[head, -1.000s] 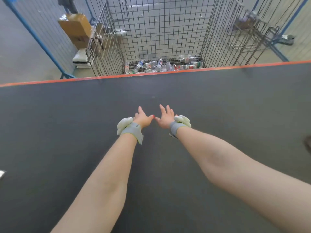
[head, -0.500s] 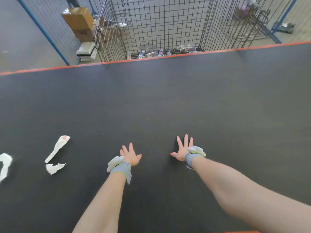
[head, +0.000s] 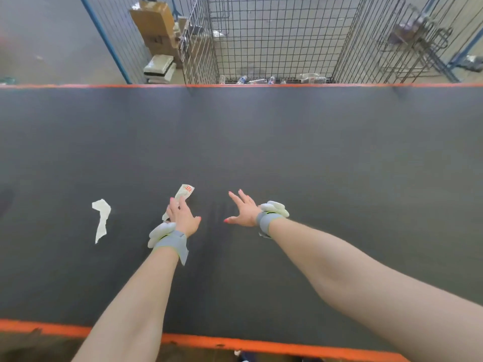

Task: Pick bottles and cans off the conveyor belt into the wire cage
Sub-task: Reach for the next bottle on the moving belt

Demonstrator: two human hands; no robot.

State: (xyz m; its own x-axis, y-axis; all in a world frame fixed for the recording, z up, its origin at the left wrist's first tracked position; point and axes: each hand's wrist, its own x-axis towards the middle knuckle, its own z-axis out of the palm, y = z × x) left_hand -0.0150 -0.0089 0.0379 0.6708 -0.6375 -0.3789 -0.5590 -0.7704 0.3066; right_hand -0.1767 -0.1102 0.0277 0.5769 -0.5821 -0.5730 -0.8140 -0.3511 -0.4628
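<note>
The dark conveyor belt point(head: 287, 142) fills the middle of the view, and no bottle or can lies on it. My left hand point(head: 183, 215) hovers flat with fingers spread over a white paper scrap with red print point(head: 186, 192). My right hand point(head: 244, 211) is open beside it, fingers apart, holding nothing. Beyond the belt's far orange edge stands the wire cage point(head: 277, 37). Several plastic bottles point(head: 271, 80) lie on its floor, mostly hidden by the belt edge.
Another torn white paper scrap point(head: 102, 218) lies on the belt left of my left hand. Cardboard boxes point(head: 154, 22) and a white stack point(head: 159, 67) sit left of the cage. An orange strip point(head: 235, 344) marks the near belt edge.
Both hands have drawn back from the far edge toward me and spread apart. The paper scraps have travelled right on the belt; one now lies under my left hand.
</note>
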